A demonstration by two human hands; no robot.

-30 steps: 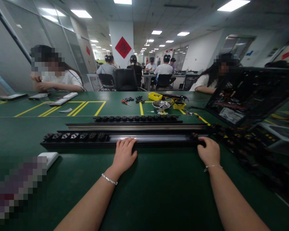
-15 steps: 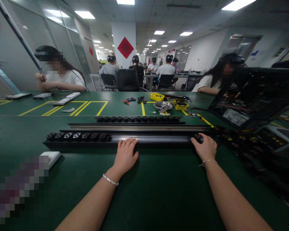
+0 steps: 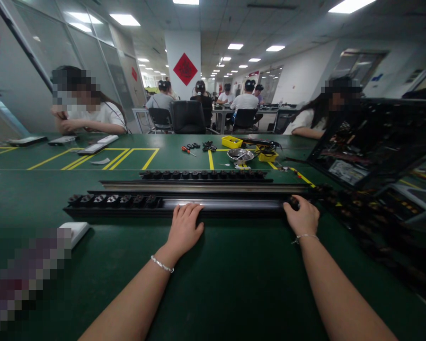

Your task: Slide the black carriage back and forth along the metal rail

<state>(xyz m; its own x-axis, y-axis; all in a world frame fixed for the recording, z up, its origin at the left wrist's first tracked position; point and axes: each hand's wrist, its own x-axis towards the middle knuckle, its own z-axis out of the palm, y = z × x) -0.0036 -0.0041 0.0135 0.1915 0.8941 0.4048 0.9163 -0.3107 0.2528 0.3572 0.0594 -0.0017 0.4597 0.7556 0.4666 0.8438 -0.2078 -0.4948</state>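
The left hand (image 3: pixel 186 228) lies spread on one rail (image 3: pixel 234 205), seven modules (image 3: pixel 112 201) toward the desk's (image 3: pixel 234 279) left edge; the right hand (image 3: pixel 304 217) pinches another module (image 3: pixel 294 202).

Open-plan space: white pillar (image 3: pixel 182 41) at ctr w/ red diamond-shaped sign (image 3: pixel 185 69); glass partition (image 3: pixel 92 57) on L, white wall (image 3: pixel 300 68) & framed doorway (image 3: pixel 362 66) on R. Gray tiled ceiling (image 3: pixel 213 26) w/ lit rect. light panels (image 3: pixel 125 20) running toward the back. Green table (image 3: pixel 241 274) w/ yellow tape lines (image 3: pixel 151 158) in front; beyond it, blk chairs (image 3: pixel 189 117) & a 2nd, gray table (image 3: pixel 220 113).
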